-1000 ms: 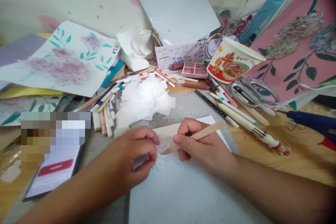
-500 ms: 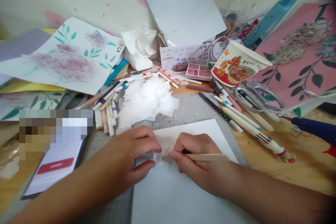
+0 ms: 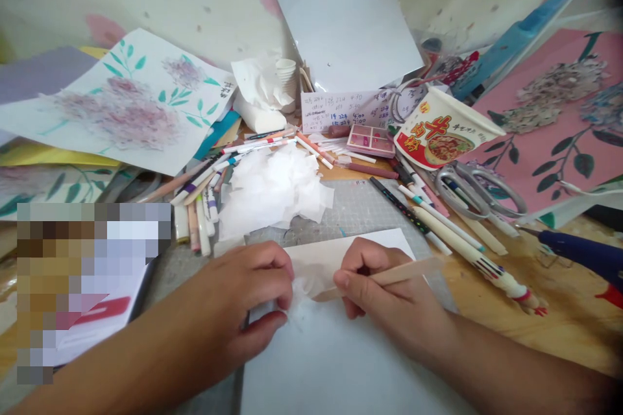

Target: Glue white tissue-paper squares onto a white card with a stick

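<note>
A flat wooden stick (image 3: 406,272) is pinched in my right hand (image 3: 384,285), its pointed tip low over a white sheet (image 3: 311,363). Beside that tip lies a small crumpled piece of thin white tissue (image 3: 304,290). My left hand (image 3: 263,292) curves round the tissue's left side, fingertips and thumb bent in on it. Behind the hands, a pile of white tissue pieces (image 3: 277,185) rests on a grey cutting mat (image 3: 350,198).
Markers (image 3: 195,207) lie left of the pile. To the right are pens (image 3: 467,249), scissors (image 3: 487,191), a paper noodle cup (image 3: 438,133) and a blue tool (image 3: 579,249). A phone (image 3: 131,311) sits at the left, with flower pictures (image 3: 195,136) behind.
My right hand has turned and drawn slightly right and up, and more of the stick and its tip shows. The view has shifted slightly.
</note>
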A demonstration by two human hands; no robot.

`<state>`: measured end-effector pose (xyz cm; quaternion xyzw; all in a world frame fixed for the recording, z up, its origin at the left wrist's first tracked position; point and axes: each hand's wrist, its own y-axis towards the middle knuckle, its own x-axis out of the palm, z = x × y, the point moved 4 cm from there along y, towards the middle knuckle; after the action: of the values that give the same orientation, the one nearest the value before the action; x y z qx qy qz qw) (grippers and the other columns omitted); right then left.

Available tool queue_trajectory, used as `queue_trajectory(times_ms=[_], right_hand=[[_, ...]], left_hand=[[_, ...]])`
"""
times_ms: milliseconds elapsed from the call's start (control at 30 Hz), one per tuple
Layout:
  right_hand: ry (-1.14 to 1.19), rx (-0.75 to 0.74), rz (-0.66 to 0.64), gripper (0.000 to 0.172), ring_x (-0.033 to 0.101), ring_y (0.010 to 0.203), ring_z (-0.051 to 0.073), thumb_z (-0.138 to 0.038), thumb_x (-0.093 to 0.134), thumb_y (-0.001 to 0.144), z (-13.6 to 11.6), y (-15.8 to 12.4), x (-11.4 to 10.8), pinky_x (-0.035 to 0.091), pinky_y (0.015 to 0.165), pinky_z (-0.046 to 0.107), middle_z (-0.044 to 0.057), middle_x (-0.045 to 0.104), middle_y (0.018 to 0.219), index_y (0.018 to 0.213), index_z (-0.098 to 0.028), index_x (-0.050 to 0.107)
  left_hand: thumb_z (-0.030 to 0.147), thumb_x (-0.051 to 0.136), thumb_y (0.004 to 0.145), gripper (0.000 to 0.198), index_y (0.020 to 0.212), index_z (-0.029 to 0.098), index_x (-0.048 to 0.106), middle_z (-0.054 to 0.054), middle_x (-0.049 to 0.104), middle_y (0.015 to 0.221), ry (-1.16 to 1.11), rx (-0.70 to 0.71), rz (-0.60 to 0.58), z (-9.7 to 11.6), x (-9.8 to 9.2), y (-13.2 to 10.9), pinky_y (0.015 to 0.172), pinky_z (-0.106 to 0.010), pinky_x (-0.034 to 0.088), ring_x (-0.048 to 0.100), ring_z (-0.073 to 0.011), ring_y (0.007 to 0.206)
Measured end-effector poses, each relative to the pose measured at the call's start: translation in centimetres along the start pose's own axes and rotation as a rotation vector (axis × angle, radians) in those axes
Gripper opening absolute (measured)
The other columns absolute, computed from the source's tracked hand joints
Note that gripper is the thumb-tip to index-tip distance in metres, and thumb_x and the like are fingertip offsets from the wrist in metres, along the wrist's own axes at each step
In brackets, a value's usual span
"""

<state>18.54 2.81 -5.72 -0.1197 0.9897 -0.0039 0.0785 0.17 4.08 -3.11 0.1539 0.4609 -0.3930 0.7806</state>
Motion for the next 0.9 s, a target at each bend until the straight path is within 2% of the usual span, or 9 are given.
queue_trajectory(times_ms=[167, 267, 400, 500, 633, 833, 900], right_hand=[[-0.081, -0.064, -0.053, 0.025, 0.045, 0.047, 0.012, -0.028, 0.054, 0.083, -0.3, -0.4, 0.1, 0.034, 0.045, 0.024, -0.001, 0.055, 0.050, 0.060, -0.022, 0.047], [-0.038, -0.036, -0.024, 0.025, 0.046, 0.045, 0.012, -0.029, 0.054, 0.083, -0.2, -0.4, -0.3, 0.035, 0.045, 0.024, -0.002, 0.055, 0.048, 0.060, -0.022, 0.047], [0.017, 0.004, 0.053, 0.025, 0.045, 0.044, 0.011, -0.029, 0.053, 0.082, 0.1, -0.2, -0.9, 0.035, 0.044, 0.024, -0.003, 0.052, 0.045, 0.060, -0.023, 0.046], [-0.063, -0.032, 0.039, 0.026, 0.044, 0.044, 0.011, -0.028, 0.053, 0.082, 0.0, 0.0, -0.8, 0.033, 0.044, 0.024, -0.003, 0.052, 0.046, 0.058, -0.023, 0.043], [-0.162, -0.085, 0.006, 0.026, 0.046, 0.048, 0.011, -0.027, 0.053, 0.084, -0.1, 0.0, -0.5, 0.033, 0.046, 0.024, -0.002, 0.055, 0.051, 0.060, -0.022, 0.046], [-0.140, -0.133, -0.164, 0.025, 0.046, 0.048, 0.009, -0.028, 0.055, 0.088, -0.1, -0.4, 0.3, 0.035, 0.046, 0.021, -0.003, 0.055, 0.054, 0.064, -0.020, 0.051], [-0.163, -0.181, -0.205, 0.026, 0.047, 0.049, 0.009, -0.027, 0.055, 0.088, -0.3, -0.6, 0.5, 0.036, 0.048, 0.021, -0.004, 0.055, 0.053, 0.064, -0.020, 0.051]], left_hand=[[0.012, 0.058, 0.076, 0.033, 0.102, 0.031, 0.063, -0.002, 0.057, 0.113, 0.041, 0.005, 0.006, 0.4, 0.2, -0.3, 0.082, -0.034, 0.048, 0.058, -0.0214, 0.096], [0.011, 0.058, 0.074, 0.034, 0.099, 0.033, 0.065, -0.001, 0.056, 0.115, 0.072, 0.021, 0.020, 0.4, 0.4, -0.4, 0.084, -0.036, 0.047, 0.057, -0.0224, 0.098], [0.012, 0.059, 0.076, 0.026, 0.093, 0.031, 0.066, -0.001, 0.056, 0.115, 0.071, 0.016, 0.006, 0.2, 0.4, -0.5, 0.084, -0.033, 0.047, 0.058, -0.0212, 0.099], [0.014, 0.056, 0.080, 0.016, 0.086, 0.026, 0.064, -0.002, 0.056, 0.111, 0.055, 0.006, -0.020, 0.2, 0.3, -0.3, 0.082, -0.031, 0.047, 0.059, -0.0192, 0.095], [0.013, 0.054, 0.080, 0.014, 0.086, 0.024, 0.059, -0.001, 0.057, 0.107, 0.016, -0.052, 0.032, 0.1, 0.0, -0.3, 0.079, -0.029, 0.048, 0.059, -0.0172, 0.090], [0.009, 0.061, 0.073, 0.051, 0.113, 0.040, 0.060, -0.001, 0.051, 0.122, 0.077, 0.036, -0.034, 0.5, 0.5, -0.4, 0.088, -0.038, 0.049, 0.057, -0.0242, 0.104], [0.008, 0.062, 0.071, 0.057, 0.116, 0.042, 0.059, -0.001, 0.050, 0.124, 0.106, 0.035, -0.050, 0.5, 0.7, -0.4, 0.090, -0.042, 0.049, 0.056, -0.0268, 0.108]])
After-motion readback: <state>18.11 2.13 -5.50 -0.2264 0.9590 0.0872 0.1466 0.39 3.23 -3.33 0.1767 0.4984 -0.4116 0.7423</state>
